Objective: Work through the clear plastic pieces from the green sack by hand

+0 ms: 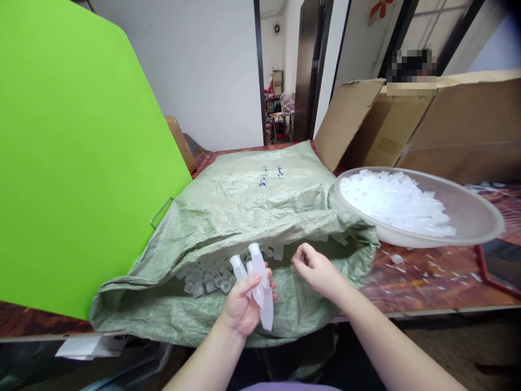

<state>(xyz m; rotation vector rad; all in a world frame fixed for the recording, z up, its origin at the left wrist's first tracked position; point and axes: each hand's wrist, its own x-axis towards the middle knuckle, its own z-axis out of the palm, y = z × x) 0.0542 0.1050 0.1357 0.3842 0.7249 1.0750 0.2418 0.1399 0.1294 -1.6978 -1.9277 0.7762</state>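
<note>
My left hand [241, 309] is closed around several translucent white plastic tubes [258, 266]. Their wider collared ends point up and away from me, and one tapered end hangs below the fingers. To its right, my right hand [319, 271] is held in a pinch over the sack's mouth; whatever lies between its fingertips is too small to make out. Both hands are in front of a large pale green woven sack [244, 201], lying on its side with its mouth toward me. Many similar tubes [209, 277] are heaped inside, round ends showing.
A wide translucent basin [480, 217] filled with small white plastic pieces [394, 201] stands at the right. Scraps lie on the red-brown table [427, 288]. An open cardboard box [464, 125] is behind, with a person beyond it. A bright green panel [81, 152] rises at left.
</note>
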